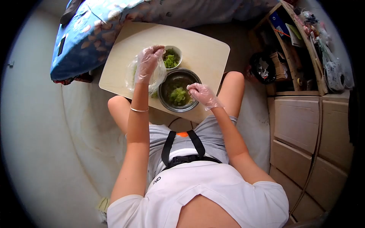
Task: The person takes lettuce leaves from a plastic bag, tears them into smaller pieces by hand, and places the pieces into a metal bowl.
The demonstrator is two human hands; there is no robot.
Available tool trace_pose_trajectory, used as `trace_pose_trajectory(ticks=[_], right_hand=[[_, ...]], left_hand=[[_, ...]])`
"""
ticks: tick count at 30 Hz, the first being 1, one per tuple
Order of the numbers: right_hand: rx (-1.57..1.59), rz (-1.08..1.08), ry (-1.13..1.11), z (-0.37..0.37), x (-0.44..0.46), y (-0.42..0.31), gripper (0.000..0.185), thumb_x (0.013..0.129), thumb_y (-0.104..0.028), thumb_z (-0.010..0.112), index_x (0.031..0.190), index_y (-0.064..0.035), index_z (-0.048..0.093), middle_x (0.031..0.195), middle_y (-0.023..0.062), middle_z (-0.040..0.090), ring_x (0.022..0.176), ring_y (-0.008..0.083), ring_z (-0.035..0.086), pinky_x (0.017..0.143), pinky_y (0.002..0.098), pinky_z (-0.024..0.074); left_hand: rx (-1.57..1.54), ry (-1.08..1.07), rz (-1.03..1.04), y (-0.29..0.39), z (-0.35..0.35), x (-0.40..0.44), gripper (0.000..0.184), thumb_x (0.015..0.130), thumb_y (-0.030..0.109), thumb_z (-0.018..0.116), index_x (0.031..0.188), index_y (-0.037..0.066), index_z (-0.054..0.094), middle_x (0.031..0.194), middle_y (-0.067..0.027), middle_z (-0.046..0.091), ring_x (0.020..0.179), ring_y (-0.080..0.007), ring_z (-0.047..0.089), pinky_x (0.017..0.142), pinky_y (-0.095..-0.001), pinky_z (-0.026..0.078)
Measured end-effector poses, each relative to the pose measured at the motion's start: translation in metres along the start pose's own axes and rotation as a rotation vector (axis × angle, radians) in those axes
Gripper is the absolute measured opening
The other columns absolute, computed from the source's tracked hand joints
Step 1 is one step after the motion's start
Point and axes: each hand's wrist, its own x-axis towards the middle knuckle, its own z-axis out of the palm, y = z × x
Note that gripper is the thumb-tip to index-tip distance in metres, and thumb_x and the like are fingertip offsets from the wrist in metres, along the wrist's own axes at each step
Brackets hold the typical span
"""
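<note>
From where I stand, the work in hand looks like sorting wet greens by hand between two bowls. The metal bowl sits at the table's near edge, with a loose clump of greens in it; the white bowl stands just beyond, toward the far edge, with more leaves inside. The right hand is at the metal bowl's right rim, fingertips together over it. The left hand has its fingers bunched at the white bowl's left rim. I can't tell whether either pinches a leaf. The next move, I'd judge, calls for a light grip that won't crush them. The left wrist hides part of the bag toward the left edge; its contents are hard to make out.
</note>
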Motion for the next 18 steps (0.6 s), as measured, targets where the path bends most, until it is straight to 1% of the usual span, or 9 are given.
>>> trace_pose_trajectory(ticks=[1,3,4,5,8,11,13,15,18], right_hand=[[-0.002,-0.002,0.005,0.000,-0.001,-0.001,0.022,0.089,-0.011,0.053,0.107,-0.0035,0.065,0.078,0.0044,0.065,0.069,0.0109,0.059,0.066,0.0285,0.0497],[-0.143,-0.032,-0.016,0.001,-0.004,-0.001,0.023,0.089,-0.012,0.052,0.106,-0.0036,0.065,0.079,0.0070,0.065,0.069,0.0137,0.060,0.067,0.0301,0.0501],[-0.157,0.005,-0.047,0.002,-0.004,-0.001,0.023,0.088,-0.013,0.052,0.105,-0.0037,0.065,0.083,0.0121,0.067,0.073,0.0209,0.064,0.070,0.0331,0.0510],[-0.159,0.001,-0.042,0.001,-0.003,-0.002,0.023,0.088,-0.013,0.052,0.105,-0.0037,0.065,0.083,0.0121,0.067,0.073,0.0209,0.064,0.070,0.0331,0.0510],[-0.316,-0.092,-0.039,0.001,-0.012,-0.015,0.023,0.087,-0.015,0.052,0.102,-0.0027,0.065,0.090,0.0193,0.067,0.087,0.0330,0.065,0.079,0.0390,0.0504],[-0.350,-0.086,-0.054,0.003,-0.005,-0.006,0.023,0.088,-0.016,0.052,0.102,-0.0020,0.064,0.090,0.0187,0.067,0.086,0.0318,0.065,0.078,0.0387,0.0504],[-0.345,-0.103,-0.060,0.006,-0.003,-0.009,0.024,0.087,-0.016,0.052,0.102,-0.0019,0.064,0.090,0.0187,0.067,0.086,0.0316,0.065,0.078,0.0384,0.0506],[-0.341,-0.111,-0.059,0.009,-0.002,-0.008,0.024,0.087,-0.016,0.052,0.102,-0.0018,0.064,0.090,0.0187,0.067,0.085,0.0314,0.065,0.078,0.0381,0.0509],[-0.314,-0.078,-0.070,0.013,0.000,-0.004,0.024,0.086,-0.016,0.053,0.100,-0.0014,0.065,0.089,0.0188,0.067,0.084,0.0309,0.066,0.076,0.0377,0.0514]], left_hand=[[-0.002,-0.004,0.004,-0.007,0.003,0.011,0.021,0.089,0.017,0.064,0.103,0.002,0.071,0.088,-0.0109,0.071,0.076,-0.0137,0.063,0.071,-0.0264,0.049],[0.712,-0.154,0.173,-0.040,0.010,0.028,0.026,0.090,0.024,0.061,0.098,0.001,0.071,0.087,-0.0176,0.070,0.077,-0.0259,0.068,0.074,-0.0350,0.052],[0.633,-0.238,0.096,-0.049,0.011,0.030,0.029,0.092,0.027,0.059,0.099,0.002,0.070,0.092,-0.0167,0.070,0.081,-0.0250,0.067,0.076,-0.0356,0.051],[0.631,-0.238,0.102,-0.056,0.008,0.036,0.029,0.092,0.027,0.059,0.099,0.002,0.070,0.092,-0.0167,0.070,0.081,-0.0250,0.067,0.076,-0.0356,0.051],[0.190,-0.159,0.007,-0.057,0.001,0.039,0.024,0.091,0.024,0.060,0.099,0.004,0.071,0.095,-0.0169,0.070,0.083,-0.0261,0.068,0.075,-0.0350,0.051],[0.400,-0.192,0.216,-0.046,-0.007,0.036,0.025,0.092,0.022,0.060,0.103,0.002,0.070,0.094,-0.0139,0.071,0.083,-0.0217,0.067,0.077,-0.0331,0.050],[0.419,-0.207,0.147,-0.038,-0.015,0.032,0.027,0.093,0.020,0.059,0.110,0.000,0.068,0.095,-0.0095,0.071,0.085,-0.0170,0.064,0.079,-0.0302,0.050],[-0.035,-0.153,-0.024,-0.041,-0.025,0.030,0.030,0.092,0.018,0.059,0.115,-0.001,0.065,0.097,-0.0066,0.070,0.087,-0.0138,0.062,0.080,-0.0268,0.049],[-0.043,-0.042,0.034,-0.035,-0.057,0.009,0.029,0.092,0.016,0.059,0.113,-0.002,0.065,0.096,-0.0070,0.069,0.086,-0.0128,0.061,0.080,-0.0239,0.049]])
